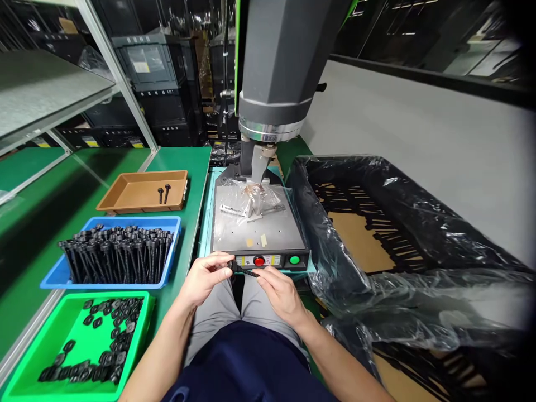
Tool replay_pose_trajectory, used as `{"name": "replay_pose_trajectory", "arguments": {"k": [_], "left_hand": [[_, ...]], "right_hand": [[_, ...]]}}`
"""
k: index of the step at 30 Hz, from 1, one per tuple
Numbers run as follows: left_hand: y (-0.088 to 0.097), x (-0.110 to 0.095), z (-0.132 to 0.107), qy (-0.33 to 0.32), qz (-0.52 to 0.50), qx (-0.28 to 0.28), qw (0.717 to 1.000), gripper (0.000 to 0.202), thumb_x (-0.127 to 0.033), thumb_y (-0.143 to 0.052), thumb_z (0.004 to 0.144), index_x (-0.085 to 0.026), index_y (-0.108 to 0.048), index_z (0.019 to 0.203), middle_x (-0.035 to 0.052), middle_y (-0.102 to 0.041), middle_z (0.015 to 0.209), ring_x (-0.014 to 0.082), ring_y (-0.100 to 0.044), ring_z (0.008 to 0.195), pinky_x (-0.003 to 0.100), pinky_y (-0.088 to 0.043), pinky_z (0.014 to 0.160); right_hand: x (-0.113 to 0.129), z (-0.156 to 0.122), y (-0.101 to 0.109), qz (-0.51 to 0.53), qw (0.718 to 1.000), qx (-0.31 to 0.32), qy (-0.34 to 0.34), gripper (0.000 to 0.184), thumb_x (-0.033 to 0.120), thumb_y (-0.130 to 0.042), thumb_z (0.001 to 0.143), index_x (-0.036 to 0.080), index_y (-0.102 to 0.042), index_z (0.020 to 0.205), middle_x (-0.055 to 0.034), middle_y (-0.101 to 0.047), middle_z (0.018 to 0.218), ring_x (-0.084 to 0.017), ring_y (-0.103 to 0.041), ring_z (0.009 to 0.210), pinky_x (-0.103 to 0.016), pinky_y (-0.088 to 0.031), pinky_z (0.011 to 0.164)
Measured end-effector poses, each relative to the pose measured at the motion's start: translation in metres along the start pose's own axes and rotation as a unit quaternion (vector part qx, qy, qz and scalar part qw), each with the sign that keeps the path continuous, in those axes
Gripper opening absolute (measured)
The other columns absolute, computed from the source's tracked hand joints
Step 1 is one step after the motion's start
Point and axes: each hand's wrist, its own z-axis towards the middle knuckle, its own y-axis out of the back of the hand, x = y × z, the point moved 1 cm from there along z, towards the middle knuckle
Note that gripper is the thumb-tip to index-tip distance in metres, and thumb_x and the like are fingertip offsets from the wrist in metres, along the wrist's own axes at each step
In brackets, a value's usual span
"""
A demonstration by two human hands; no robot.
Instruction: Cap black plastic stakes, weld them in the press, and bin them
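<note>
In front of the machine's base, my left hand (pixel 210 274) pinches the wide head of a black bolt-shaped part (pixel 243 271). The fingers of my right hand (pixel 278 290) are closed on the other end of its thin, ribbed shaft. The part lies roughly level between both hands, just below the red button (pixel 259 261) and green button (pixel 295 259). Fingers cover much of the head. To my left, a blue tray (pixel 171 245) holds many similar long parts, and a green tray (pixel 79 312) holds small black square pieces.
A press-like machine (pixel 276 61) stands ahead, its tip over a metal plate (pixel 251 240) with a plastic-wrapped fixture (pixel 253 204). A brown tray (pixel 129 192) contains two black parts. At right, plastic-lined crates (pixel 330 245) hold rows of black parts on cardboard.
</note>
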Motion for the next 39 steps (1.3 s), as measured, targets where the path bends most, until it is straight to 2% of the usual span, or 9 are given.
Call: {"name": "replay_pose_trajectory", "arguments": {"k": [9,17,20,25,28,31,34,37,39], "left_hand": [[0.0,-0.002,0.001,0.0,0.031,0.004,1.0,0.027,-0.028,-0.076,0.072,-0.023,-0.075,0.099,0.008,-0.067,0.104,0.0215,-0.06,0.099,0.035,-0.045,0.091],[-0.005,0.0,0.012,0.035,0.009,0.01,0.999,0.028,-0.027,-0.079,0.067,-0.02,-0.077,0.094,0.0103,-0.068,0.102,0.0229,-0.06,0.098,0.035,-0.045,0.091],[-0.009,0.005,0.017,0.04,-0.017,0.011,0.999,0.029,-0.027,-0.08,0.066,-0.02,-0.077,0.094,0.0104,-0.068,0.102,0.022,-0.06,0.096,0.034,-0.045,0.088],[-0.022,0.012,0.026,0.095,-0.084,0.001,0.992,0.035,-0.03,-0.083,0.06,-0.019,-0.077,0.093,0.0102,-0.068,0.1,0.0162,-0.059,0.075,0.029,-0.047,0.068],[-0.031,0.016,0.034,0.105,-0.087,-0.021,0.99,0.037,-0.032,-0.083,0.062,-0.019,-0.076,0.095,0.0088,-0.07,0.093,0.0136,-0.058,0.068,0.029,-0.047,0.067],[-0.039,0.022,0.043,0.087,-0.052,-0.044,0.994,0.038,-0.035,-0.08,0.065,-0.018,-0.075,0.099,0.0076,-0.071,0.09,0.0135,-0.058,0.067,0.029,-0.047,0.069],[-0.048,0.029,0.051,0.064,-0.011,-0.063,0.996,0.035,-0.036,-0.078,0.067,-0.018,-0.075,0.097,0.0077,-0.072,0.095,0.0171,-0.062,0.078,0.03,-0.048,0.077],[-0.059,0.037,0.056,0.053,0.002,-0.05,0.997,0.03,-0.037,-0.077,0.069,-0.017,-0.074,0.092,0.0088,-0.072,0.093,0.0199,-0.064,0.082,0.032,-0.05,0.078],[-0.065,0.041,0.058,0.027,0.011,-0.039,0.999,0.024,-0.038,-0.075,0.071,-0.016,-0.074,0.083,0.0106,-0.07,0.097,0.0217,-0.064,0.089,0.033,-0.05,0.082]], "right_hand": [[-0.005,-0.004,-0.002,-0.039,0.998,-0.036,0.018,0.026,0.021,-0.047,0.095,0.018,-0.065,0.113,-0.008,-0.063,0.086,-0.02,-0.061,0.08,-0.033,-0.052,0.071],[-0.008,0.0,0.004,0.099,0.989,0.054,-0.095,0.024,0.027,-0.047,0.096,0.023,-0.069,0.104,-0.0027,-0.063,0.08,-0.017,-0.059,0.074,-0.028,-0.046,0.068],[-0.011,-0.001,0.005,0.118,0.987,0.04,-0.106,0.024,0.029,-0.047,0.096,0.023,-0.069,0.104,-0.0023,-0.062,0.08,-0.016,-0.057,0.073,-0.027,-0.044,0.067],[-0.013,-0.008,-0.003,0.157,0.98,-0.008,-0.126,0.024,0.032,-0.046,0.095,0.023,-0.068,0.101,-0.0015,-0.06,0.078,-0.016,-0.056,0.073,-0.026,-0.042,0.068],[-0.019,-0.011,-0.009,0.171,0.971,-0.041,-0.161,0.025,0.036,-0.047,0.094,0.021,-0.066,0.095,-0.0012,-0.06,0.077,-0.015,-0.055,0.072,-0.026,-0.042,0.068],[-0.03,-0.011,-0.015,0.236,0.947,-0.007,-0.217,0.027,0.041,-0.048,0.093,0.019,-0.064,0.089,0.0002,-0.06,0.07,-0.013,-0.054,0.063,-0.024,-0.042,0.06],[-0.04,-0.003,-0.019,0.335,0.905,0.048,-0.257,0.029,0.045,-0.055,0.088,0.018,-0.061,0.094,-0.0011,-0.064,0.074,-0.013,-0.058,0.06,-0.024,-0.044,0.058],[-0.045,0.01,-0.021,0.432,0.861,0.014,-0.267,0.039,0.05,-0.056,0.087,0.018,-0.057,0.11,-0.0032,-0.065,0.082,-0.013,-0.061,0.063,-0.025,-0.047,0.058],[-0.048,0.019,-0.024,0.468,0.841,-0.024,-0.27,0.043,0.052,-0.053,0.089,0.018,-0.055,0.115,-0.001,-0.062,0.071,-0.012,-0.058,0.055,-0.023,-0.044,0.051]]}}
